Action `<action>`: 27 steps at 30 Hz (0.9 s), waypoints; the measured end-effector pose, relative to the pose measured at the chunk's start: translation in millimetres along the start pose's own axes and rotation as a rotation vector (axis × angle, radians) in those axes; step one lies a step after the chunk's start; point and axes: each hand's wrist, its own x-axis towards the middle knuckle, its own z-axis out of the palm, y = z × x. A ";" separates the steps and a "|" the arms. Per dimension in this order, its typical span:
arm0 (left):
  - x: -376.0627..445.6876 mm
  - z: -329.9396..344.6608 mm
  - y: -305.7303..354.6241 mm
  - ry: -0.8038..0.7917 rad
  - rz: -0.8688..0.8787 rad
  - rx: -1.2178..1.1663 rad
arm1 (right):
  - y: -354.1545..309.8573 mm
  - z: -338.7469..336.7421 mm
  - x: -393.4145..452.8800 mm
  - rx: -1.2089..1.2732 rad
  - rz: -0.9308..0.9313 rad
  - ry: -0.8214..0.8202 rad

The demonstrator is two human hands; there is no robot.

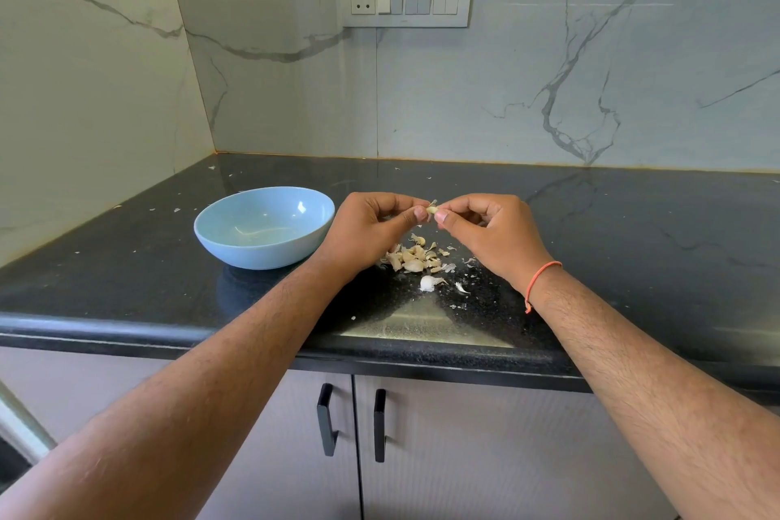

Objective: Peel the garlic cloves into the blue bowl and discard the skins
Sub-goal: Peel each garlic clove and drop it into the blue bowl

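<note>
At centre frame, above the dark tabletop (126, 266), left hand (371, 230) and right hand (491, 232) both pinch one garlic clove (431, 209) over a skin pile (415, 258), blue bowl (264, 226) just left.

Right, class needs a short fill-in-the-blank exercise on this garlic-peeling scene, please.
1. Both hands pinch one garlic ____ between them, left hand, right hand.
2. The bowl is coloured ____.
3. The pile of skins lies on the ____.
4. An orange thread circles the ____ wrist.

Missing words: clove; blue; countertop; right
</note>
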 end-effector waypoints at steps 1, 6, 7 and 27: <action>-0.2 -0.2 0.5 -0.003 -0.005 0.004 | 0.4 -0.1 0.3 -0.001 0.002 -0.005; -0.2 -1.5 0.1 -0.030 -0.023 0.020 | 2.1 -0.6 1.2 -0.008 0.027 -0.026; 0.0 -1.8 -0.2 -0.034 -0.031 0.016 | 2.2 -0.9 1.1 -0.003 0.032 -0.033; 0.4 -0.1 -5.1 0.029 -0.010 0.228 | 0.9 -0.2 1.1 0.187 0.061 -0.069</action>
